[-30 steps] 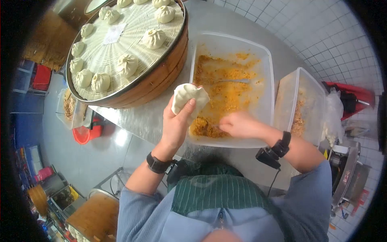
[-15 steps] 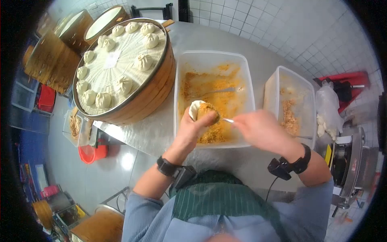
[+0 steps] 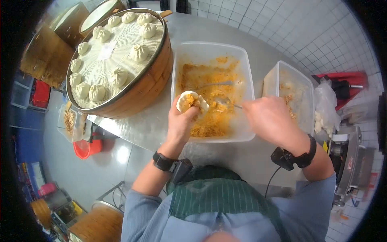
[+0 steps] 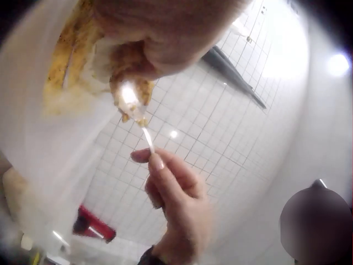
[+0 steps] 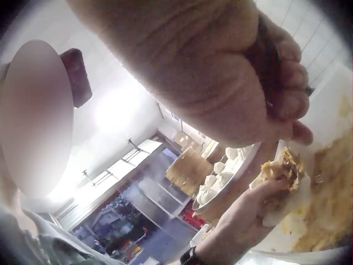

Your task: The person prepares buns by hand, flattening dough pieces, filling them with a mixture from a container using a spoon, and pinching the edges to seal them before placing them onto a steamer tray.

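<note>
The left hand (image 3: pixel 180 123) cups a round white dough wrapper (image 3: pixel 186 97), its thumb over the orange filling (image 3: pixel 190 102) heaped inside. Just right of it, the right hand (image 3: pixel 269 121) pinches the handle of a metal spoon (image 4: pixel 148 139), whose bowl is smeared with filling in the left wrist view. Beneath both hands lies a clear plastic tub (image 3: pixel 249 82) with orange filling (image 3: pixel 209 128) spread over its bottom; another utensil (image 3: pixel 217 84) rests in it. In the right wrist view the left hand (image 5: pixel 237 226) holds the filled wrapper below the right hand (image 5: pixel 220 72).
A round bamboo steamer (image 3: pixel 137 94) with several pleated buns (image 3: pixel 139 53) stands at the left on the metal table (image 3: pixel 201 28). To the right are a second clear tub (image 3: pixel 278 72) with filling, a plastic bag (image 3: pixel 325 105) and a scale-like machine (image 3: pixel 348 161).
Orange filling now shows in the wrapper, which was folded over the left fingers a second ago. Since half a second ago, the left hand has moved slightly left and the spoon has come away from the wrapper.
</note>
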Motion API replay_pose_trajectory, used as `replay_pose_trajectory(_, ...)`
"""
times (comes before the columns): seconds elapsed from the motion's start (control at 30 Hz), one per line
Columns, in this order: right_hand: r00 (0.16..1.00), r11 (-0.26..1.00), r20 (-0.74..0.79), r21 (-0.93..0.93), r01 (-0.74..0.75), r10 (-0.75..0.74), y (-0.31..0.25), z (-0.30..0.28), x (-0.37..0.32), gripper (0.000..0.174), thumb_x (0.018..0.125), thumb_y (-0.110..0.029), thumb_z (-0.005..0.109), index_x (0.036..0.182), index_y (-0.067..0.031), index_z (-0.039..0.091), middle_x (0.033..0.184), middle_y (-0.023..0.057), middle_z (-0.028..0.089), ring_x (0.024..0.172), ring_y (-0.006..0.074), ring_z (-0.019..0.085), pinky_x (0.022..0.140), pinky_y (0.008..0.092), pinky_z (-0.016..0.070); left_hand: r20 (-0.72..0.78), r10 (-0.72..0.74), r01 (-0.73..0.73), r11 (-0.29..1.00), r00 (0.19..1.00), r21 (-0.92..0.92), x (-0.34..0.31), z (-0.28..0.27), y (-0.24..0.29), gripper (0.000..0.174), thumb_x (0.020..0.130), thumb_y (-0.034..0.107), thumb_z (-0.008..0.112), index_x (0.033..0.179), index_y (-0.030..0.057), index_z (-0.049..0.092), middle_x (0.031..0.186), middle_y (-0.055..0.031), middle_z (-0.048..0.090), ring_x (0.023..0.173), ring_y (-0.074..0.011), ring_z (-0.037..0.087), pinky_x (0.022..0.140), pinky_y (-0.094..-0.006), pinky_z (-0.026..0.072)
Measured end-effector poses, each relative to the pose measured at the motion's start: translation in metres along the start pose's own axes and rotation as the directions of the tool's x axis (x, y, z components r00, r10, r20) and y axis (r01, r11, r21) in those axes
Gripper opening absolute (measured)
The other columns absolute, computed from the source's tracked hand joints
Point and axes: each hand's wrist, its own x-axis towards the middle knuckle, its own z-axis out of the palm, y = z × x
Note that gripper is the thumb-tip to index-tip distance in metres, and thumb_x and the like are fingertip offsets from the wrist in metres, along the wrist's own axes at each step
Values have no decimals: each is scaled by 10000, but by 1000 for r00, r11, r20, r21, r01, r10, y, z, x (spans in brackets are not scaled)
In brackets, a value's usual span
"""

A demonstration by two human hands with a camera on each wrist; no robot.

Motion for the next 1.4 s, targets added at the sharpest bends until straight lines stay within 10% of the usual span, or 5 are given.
replay_pose_trajectory(0.4,945,978,273,-53,203,-182,13,92,11,93,656,-88,611,594,-104,678,613,111,642,623,282,650,589,374,506,190,-223,246,963,956,-110,-2,-2,8,439,805,24,697,1194,35,494,1102,-55,604,999,-162,596,866,-311,497)
replay_pose_trajectory(0.53,943,978,317,-139,153,-102,14,82,14,87,750,-143,613,695,-98,664,660,75,636,664,266,628,623,386,487,300,-349,437,843,888,-314,-1,0,16,464,911,294,586,1254,4,471,1166,-108,594,1066,-217,593,931,-363,481)
replay_pose_trajectory(0.7,987,929,-161,365,55,5,-6,35,31,162,806,-209,658,870,-65,621,864,109,584,788,284,618,670,389,504,396,-464,600,709,792,-370,3,3,18,686,963,568,336,1307,-16,442,1239,-159,559,1130,-265,571,976,-403,462)
replay_pose_trajectory(0.9,949,829,-280,489,271,-145,-36,51,51,150,804,-177,652,910,-78,612,789,88,558,771,284,613,657,386,500,317,-499,582,765,807,-277,1,11,26,723,963,604,274,1317,-5,437,1225,-151,557,1136,-246,563,953,-380,480)
replay_pose_trajectory(1.4,993,652,25,756,56,-114,-19,50,74,180,827,-198,630,975,-96,630,808,104,613,757,279,636,656,388,510,343,-556,648,705,757,-288,3,3,16,756,925,654,336,1346,32,422,1245,-158,558,1132,-273,577,948,-421,493)
